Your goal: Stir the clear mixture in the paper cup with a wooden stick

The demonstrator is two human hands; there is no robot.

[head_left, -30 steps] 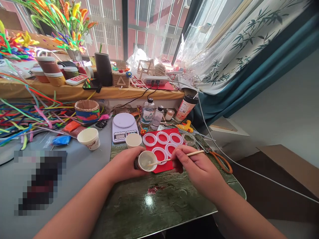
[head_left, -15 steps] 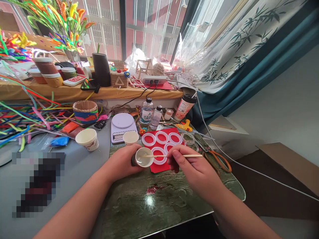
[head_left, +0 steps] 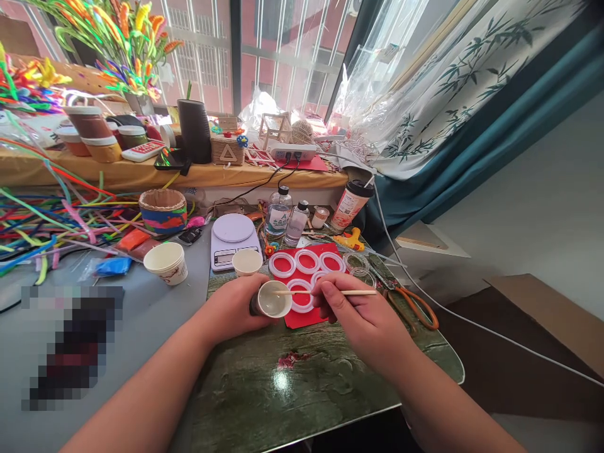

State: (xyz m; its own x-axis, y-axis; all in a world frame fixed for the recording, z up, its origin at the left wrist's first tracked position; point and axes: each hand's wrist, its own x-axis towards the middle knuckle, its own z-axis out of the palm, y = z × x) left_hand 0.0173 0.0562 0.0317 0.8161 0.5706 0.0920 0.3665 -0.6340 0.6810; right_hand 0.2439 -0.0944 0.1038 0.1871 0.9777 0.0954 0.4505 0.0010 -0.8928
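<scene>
Here, the left hand point(head_left: 238, 308) curls around a paper cup point(head_left: 284, 308), its fingers wrapped about the wall; the cup leans a little toward the right hand point(head_left: 359, 314). A shallow pool of clear liquid point(head_left: 270, 307) shows inside. The right hand pinches a thin wooden stick point(head_left: 357, 292) between thumb and fingers, nearly level, with 1 end inside the cup's mouth; whether that tip touches the liquid is too small to tell. The held cup sits over the green tabletop point(head_left: 325, 390), just beside a red sheet point(head_left: 292, 322) bearing at least 5 pale ring moulds point(head_left: 300, 296), 1 of them partly hidden by the right hand.

Behind the left hand, a 2nd paper cup point(head_left: 247, 263) stands upright in front of the kitchen scale point(head_left: 233, 228); its contents cannot be made out. A nested stack of paper cups point(head_left: 166, 263) stands upright on the grey surface to the left. Past the moulds, a large capped bottle point(head_left: 279, 215) and a smaller bottle point(head_left: 297, 224) stand close together, both with clear liquid in them. Near them are a small jar point(head_left: 320, 218) and a tilted drink cup point(head_left: 350, 206), its black lid hiding what is inside.
</scene>
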